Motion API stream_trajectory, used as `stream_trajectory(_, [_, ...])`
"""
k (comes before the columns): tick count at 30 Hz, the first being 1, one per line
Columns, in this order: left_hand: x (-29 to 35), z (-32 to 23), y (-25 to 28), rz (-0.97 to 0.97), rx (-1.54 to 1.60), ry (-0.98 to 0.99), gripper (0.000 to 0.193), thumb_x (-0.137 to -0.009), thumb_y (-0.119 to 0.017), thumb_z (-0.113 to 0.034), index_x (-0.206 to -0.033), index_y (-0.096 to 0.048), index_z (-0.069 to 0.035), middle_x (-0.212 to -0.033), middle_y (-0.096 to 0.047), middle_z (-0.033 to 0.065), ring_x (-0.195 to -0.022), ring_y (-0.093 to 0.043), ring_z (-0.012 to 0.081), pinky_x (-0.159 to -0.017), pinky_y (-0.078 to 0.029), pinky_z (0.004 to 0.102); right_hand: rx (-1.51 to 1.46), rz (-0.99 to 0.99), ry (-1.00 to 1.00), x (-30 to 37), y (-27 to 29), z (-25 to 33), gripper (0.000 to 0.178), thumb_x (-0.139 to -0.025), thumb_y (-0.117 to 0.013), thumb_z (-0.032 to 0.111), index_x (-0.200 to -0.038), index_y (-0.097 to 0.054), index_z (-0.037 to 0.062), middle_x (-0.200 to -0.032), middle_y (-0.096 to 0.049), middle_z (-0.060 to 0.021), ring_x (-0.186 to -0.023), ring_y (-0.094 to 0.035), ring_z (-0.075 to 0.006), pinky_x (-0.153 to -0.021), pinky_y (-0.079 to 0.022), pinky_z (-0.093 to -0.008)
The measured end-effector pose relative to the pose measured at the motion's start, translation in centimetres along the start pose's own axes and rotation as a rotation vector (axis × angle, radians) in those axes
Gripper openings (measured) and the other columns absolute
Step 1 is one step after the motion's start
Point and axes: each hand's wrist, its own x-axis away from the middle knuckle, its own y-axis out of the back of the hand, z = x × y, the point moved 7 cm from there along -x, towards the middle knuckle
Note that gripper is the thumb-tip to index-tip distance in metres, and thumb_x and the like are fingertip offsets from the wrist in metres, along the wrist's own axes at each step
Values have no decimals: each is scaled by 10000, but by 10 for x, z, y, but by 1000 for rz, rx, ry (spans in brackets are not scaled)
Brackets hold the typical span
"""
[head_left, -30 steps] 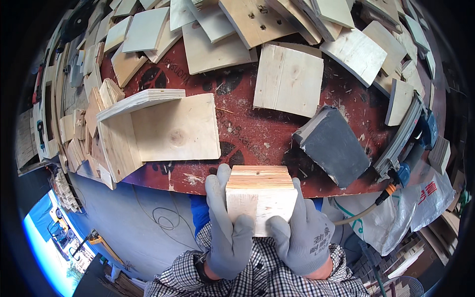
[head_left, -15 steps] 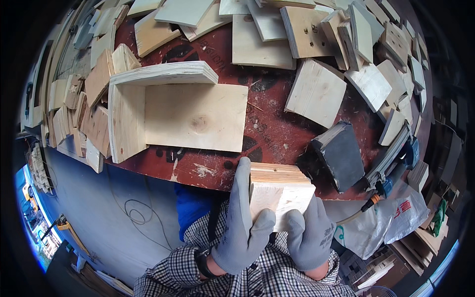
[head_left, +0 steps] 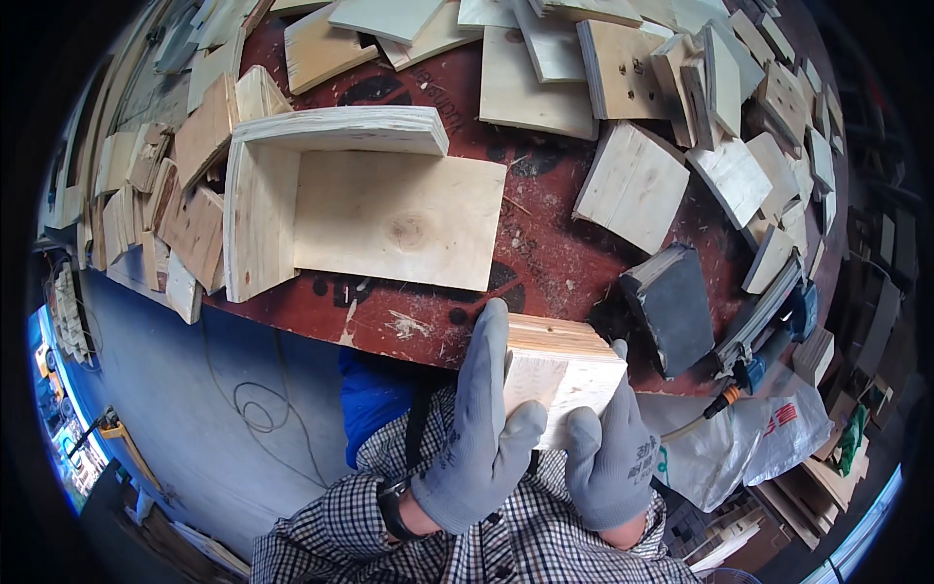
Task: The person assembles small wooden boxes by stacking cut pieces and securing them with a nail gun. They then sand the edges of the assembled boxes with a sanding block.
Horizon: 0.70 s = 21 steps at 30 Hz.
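Between my two grey-gloved hands is a stack of plywood pieces [head_left: 559, 375], held at the table's near edge with its layered edges facing up. My left hand [head_left: 477, 438] grips its left side, thumb on the near face and fingers up along the side. On the right side, my right hand [head_left: 613, 457] presses its thumb on the near face, its other fingers mostly hidden behind. Beyond my left hand, an open plywood assembly [head_left: 399, 224] of a base board and two upright walls rests on the red table [head_left: 389, 326].
A dark grey block [head_left: 671, 311] lies right of my hands, with a pale plywood piece [head_left: 632, 185] behind it. A hose-fitted tool [head_left: 759, 350] lies at the right edge. Plywood offcuts [head_left: 540, 83] are heaped along the far side and both ends. A plastic bag [head_left: 720, 453] hangs at right.
The view has shifted slightly, so the table things appear a little displaced. Both hands keep hold of the plywood stack, which sits slightly further right in the picture.
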Motion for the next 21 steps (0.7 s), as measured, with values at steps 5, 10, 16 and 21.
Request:
stream_trajectory(5, [-1, -2, 0, -8, -28, -11, 790, -1107, -489, -256, -1649, -40, 104, -1715, -113, 337, -1600, -179, 468, -1297, -184, 525, 32, 44, -41, 1, -2, -2, 763, -1073, -552, 367, -1597, -294, -124, -1047, -659, -241, -774, -703, -355, -649, -552, -428])
stream_trajectory(10, [4, -8, 0, -184, -433, -341, 738, -1065, -571, -246, -1630, -219, 71, -1685, -201, 324, -1535, -292, 528, -1241, -268, 628, 15, -32, -20, 2, 0, -2, 772, -1036, -621, 347, -1582, -336, -117, -964, -638, -194, -695, -675, -307, -594, -526, -400])
stream_trajectory(16, [-3, -37, -8, 140, -941, -660, 731, -843, -740, -283, -1463, -492, 14, -1573, -384, 307, -1452, -378, 539, -1194, -288, 704, 23, -150, 42, 5, -4, -2, 733, -1025, -643, 341, -1543, -392, -112, -925, -636, -175, -663, -668, -283, -541, -507, -394])
stream_trajectory(21, [-12, -51, -7, 349, -1104, -610, 962, -802, -814, -430, -1559, -361, -47, -1601, -339, 320, -1487, -317, 554, -1189, -240, 744, 24, -185, 11, 4, -3, -3, 702, -1027, -640, 367, -1505, -442, -108, -928, -653, -183, -663, -687, -293, -532, -522, -386])
